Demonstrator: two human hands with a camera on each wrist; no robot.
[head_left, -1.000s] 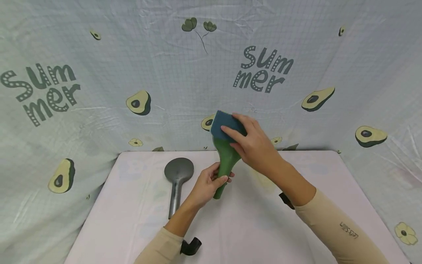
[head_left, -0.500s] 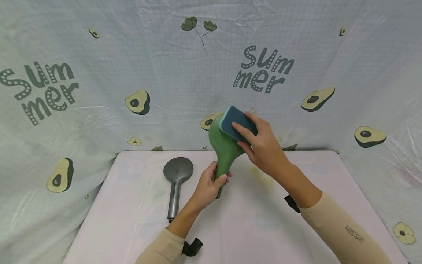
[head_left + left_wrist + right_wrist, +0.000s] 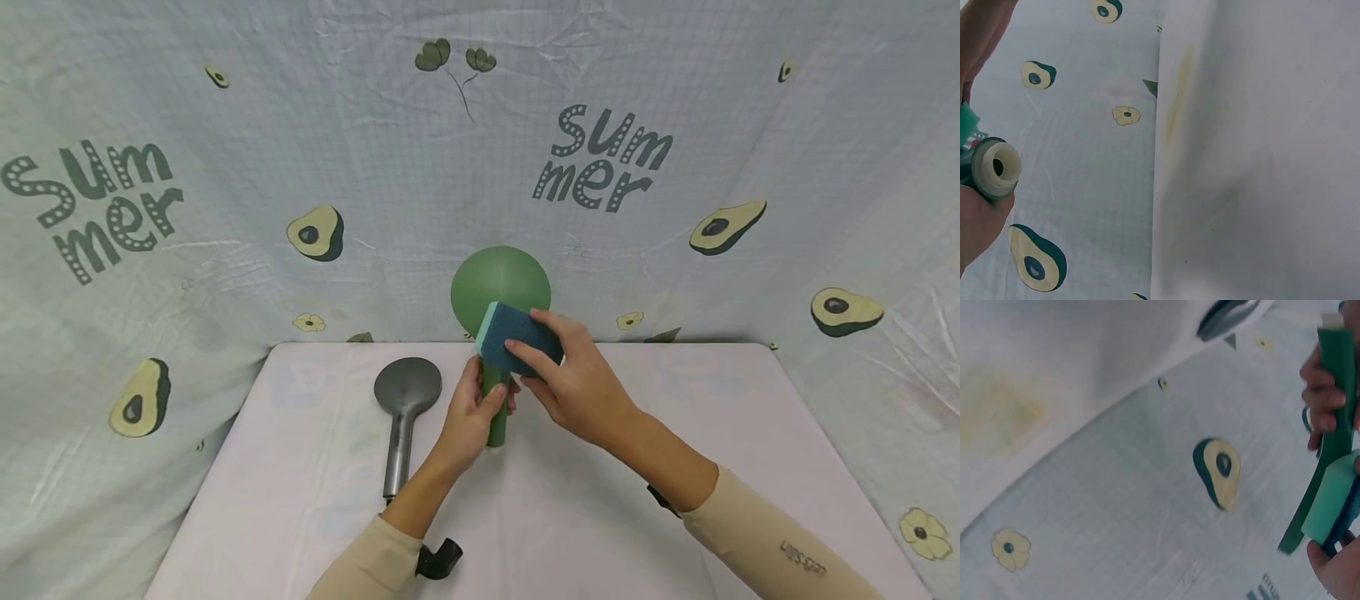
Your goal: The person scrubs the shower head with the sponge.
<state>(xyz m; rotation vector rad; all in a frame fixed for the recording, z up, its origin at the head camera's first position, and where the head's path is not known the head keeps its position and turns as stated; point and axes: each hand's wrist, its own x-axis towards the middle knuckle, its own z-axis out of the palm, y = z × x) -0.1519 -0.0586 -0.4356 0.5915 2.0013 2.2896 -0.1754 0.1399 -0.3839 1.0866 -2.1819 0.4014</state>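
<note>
A green handheld shower head (image 3: pixel 498 271) is held upright above the table, its round head at the top. My left hand (image 3: pixel 465 421) grips its handle, thumb across the near side. In the left wrist view, the pale hollow connector end (image 3: pixel 1002 165) shows at the handle's end. My right hand (image 3: pixel 581 375) pinches a two-tone sponge (image 3: pixel 521 337), dark blue on one face and teal on the other. The sponge overlaps the neck of the shower head, just above my left fingers. In the right wrist view, the teal side (image 3: pixel 1330 499) lies along the green handle (image 3: pixel 1337 369).
A grey shower head (image 3: pixel 407 387) lies on the table left of my hands, handle toward me. The pale-covered table (image 3: pixel 315 467) ends at a cloth backdrop (image 3: pixel 405 183) printed with avocados. Black wrist-mounted gear (image 3: pixel 441 558) sits by my left sleeve.
The sponge has moved from the shower head's round part down to its neck. The shower head has turned more upright, its round part now fully visible above the sponge. My left grip stays.
</note>
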